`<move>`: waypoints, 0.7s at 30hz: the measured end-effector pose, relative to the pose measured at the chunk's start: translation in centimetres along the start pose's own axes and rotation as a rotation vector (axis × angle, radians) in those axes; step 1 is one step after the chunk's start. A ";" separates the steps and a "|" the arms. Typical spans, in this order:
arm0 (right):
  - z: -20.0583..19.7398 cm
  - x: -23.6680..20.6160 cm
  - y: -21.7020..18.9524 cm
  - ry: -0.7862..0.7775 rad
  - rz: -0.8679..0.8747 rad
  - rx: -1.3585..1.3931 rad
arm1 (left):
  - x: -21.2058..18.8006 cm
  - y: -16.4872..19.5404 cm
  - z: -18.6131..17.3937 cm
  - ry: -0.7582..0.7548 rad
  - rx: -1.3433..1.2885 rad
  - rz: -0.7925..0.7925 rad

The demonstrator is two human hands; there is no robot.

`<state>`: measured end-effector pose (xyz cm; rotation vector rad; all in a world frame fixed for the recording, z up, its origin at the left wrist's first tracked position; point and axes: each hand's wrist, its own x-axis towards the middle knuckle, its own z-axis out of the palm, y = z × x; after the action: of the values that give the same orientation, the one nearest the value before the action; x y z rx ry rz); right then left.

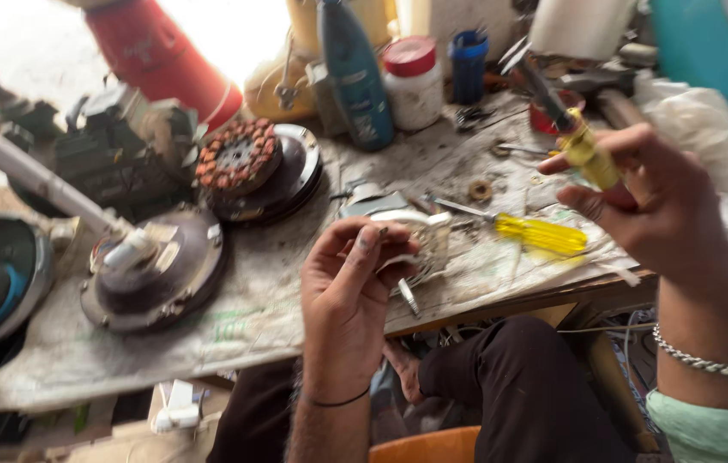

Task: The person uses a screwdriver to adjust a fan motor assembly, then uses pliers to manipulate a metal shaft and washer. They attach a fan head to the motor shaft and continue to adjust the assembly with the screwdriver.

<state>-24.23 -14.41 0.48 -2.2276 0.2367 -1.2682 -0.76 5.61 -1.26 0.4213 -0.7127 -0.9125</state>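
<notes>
Fingers (364,244) of our left hand (347,291) pinch a small metal part (420,249) just over the near edge of the worktop (235,317), thumb and forefinger closed on it, though blur hides exactly how it is held. Our right hand (655,201) is clenched round a yellow-handled tool (574,137), raised above the worktop with its dark shaft pointing up and away. We judge the step to be bringing tool to part (a fitting or loosening job, by the look of it). The next move calls for a steady left grip and turning the tool's tip down onto the part. Another yellow screwdriver (527,231) lies just beside it; a fan motor (154,266) sits to the left.
</notes>
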 end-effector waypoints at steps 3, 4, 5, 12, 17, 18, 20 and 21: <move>2.3 0.4 -0.8 -0.082 -0.181 -0.198 | -0.4 -0.5 -0.3 0.019 -0.005 0.046; 2.8 0.5 -1.0 -0.104 -0.238 -0.212 | -0.7 -0.5 -0.3 0.015 -0.007 0.047; 3.2 0.5 -1.2 -0.119 -0.270 -0.250 | -0.9 -0.4 -0.2 0.009 -0.010 0.044; 4.1 0.2 -1.8 -0.153 -0.390 -0.411 | -2.0 0.2 1.1 0.053 -0.026 0.059; 4.2 0.3 -2.2 -0.089 -0.423 -0.435 | -2.2 0.3 1.6 0.029 -0.054 0.050; 4.3 0.3 -2.3 -0.076 -0.433 -0.436 | -2.2 0.4 1.6 0.018 -0.060 0.051; 4.3 0.3 -2.3 -0.050 -0.452 -0.444 | -2.3 0.5 1.6 -0.006 -0.072 0.050; 4.2 0.2 -2.4 -0.038 -0.461 -0.449 | -2.4 0.5 1.6 -0.008 -0.069 0.047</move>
<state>-20.84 -10.93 0.28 -2.8018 -0.0172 -1.5217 -2.57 7.81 -0.68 0.3388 -0.6938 -0.8926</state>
